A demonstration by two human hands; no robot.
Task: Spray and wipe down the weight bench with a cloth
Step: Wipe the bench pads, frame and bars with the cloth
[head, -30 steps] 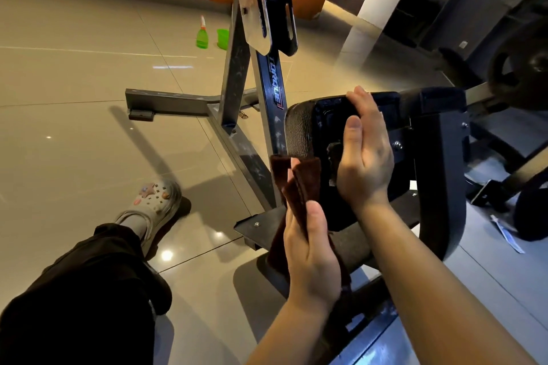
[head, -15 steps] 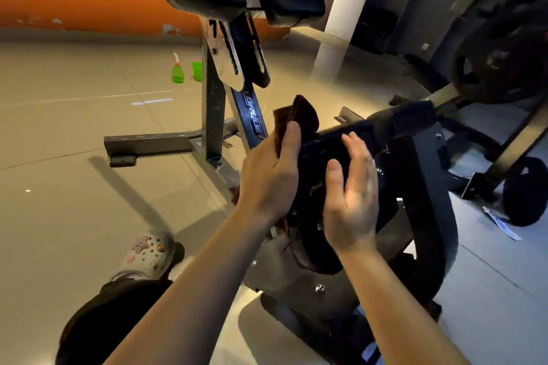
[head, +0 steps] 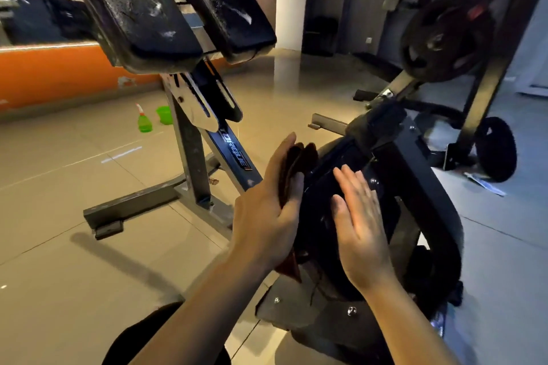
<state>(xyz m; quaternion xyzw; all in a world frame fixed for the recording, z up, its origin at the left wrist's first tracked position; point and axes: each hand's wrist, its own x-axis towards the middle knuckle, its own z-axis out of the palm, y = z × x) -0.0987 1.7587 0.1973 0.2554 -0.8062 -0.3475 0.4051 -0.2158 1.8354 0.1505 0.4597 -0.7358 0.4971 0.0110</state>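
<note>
A: Head view, the only one we have. What are the hands doing?

B: The left hand (head: 267, 201) presses a folded brown cloth (head: 296, 166) against the left side of a black rounded pad (head: 323, 187) on the weight bench; the thumb and fingers curl round the cloth, and a corner of it hangs below the palm. The right hand (head: 360, 222) lies flat on the face of the same pad, fingers straight and slightly spread, holding nothing

A: So the hands are apart?

B: Yes, just beside each other with the pad between them, not touching

A: Where does the rest of the bench lie from them?

B: The pad's black bracket (head: 415, 187) sits right of the right hand. The frame's upright post (head: 189, 157) stands left of and beyond the left hand, and two large worn pads (head: 166, 9) tilt overhead, above and beyond both hands

A: Which way would the next wipe run?

B: My guess: the pad's long curve runs from near the wrists up and away toward the fingertips, so the stroke follows that line. The left hand has the cloth and is already on the surface, so it does the work while the right steadies

A: And the spray?

B: The green spray bottle (head: 144, 121) stands on the floor far beyond the left hand, beside a green cup (head: 165, 115), well out of reach
</note>
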